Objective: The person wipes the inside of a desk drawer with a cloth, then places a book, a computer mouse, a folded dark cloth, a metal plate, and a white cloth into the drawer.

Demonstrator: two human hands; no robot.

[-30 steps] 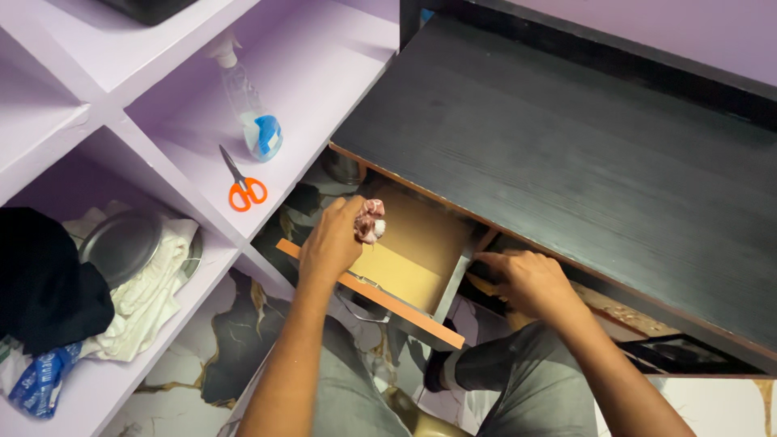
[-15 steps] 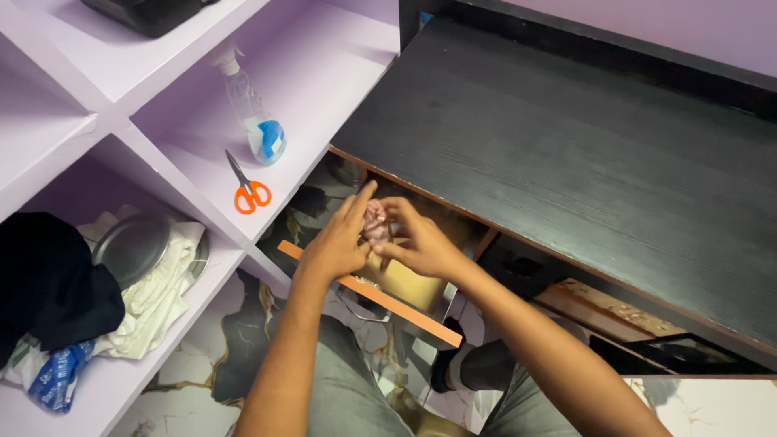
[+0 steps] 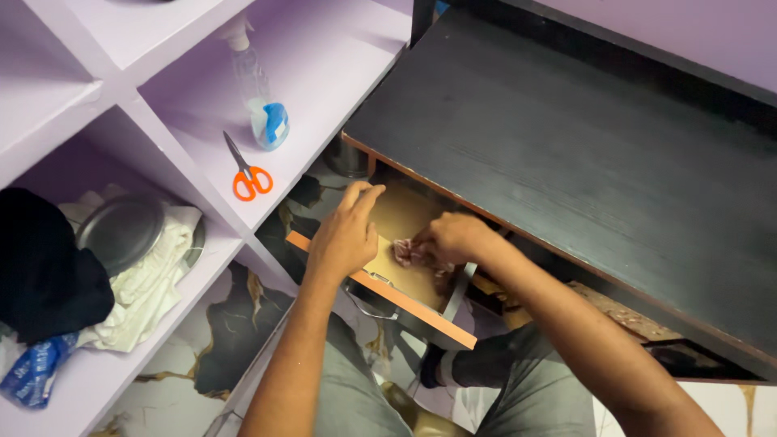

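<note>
A drawer [image 3: 380, 290] with an orange front edge and tan bottom stands pulled out from under the black desk top [image 3: 583, 154]. My right hand [image 3: 453, 239] reaches into it and presses a small crumpled pink-and-white cloth [image 3: 407, 253] against the drawer's bottom. My left hand [image 3: 346, 235] rests over the drawer's left side, fingers extended, holding nothing.
Lilac shelves at left carry orange-handled scissors [image 3: 247, 176] and a clear spray bottle [image 3: 261, 101]. The lower shelf holds a steel plate [image 3: 121, 233], a white cloth [image 3: 150, 295], a black garment [image 3: 44, 271] and a blue packet [image 3: 32, 374]. My knees in grey trousers sit below the drawer.
The crumpled cloth passed from my left hand to my right and went down into the drawer. My left hand let go and opened beside it.
</note>
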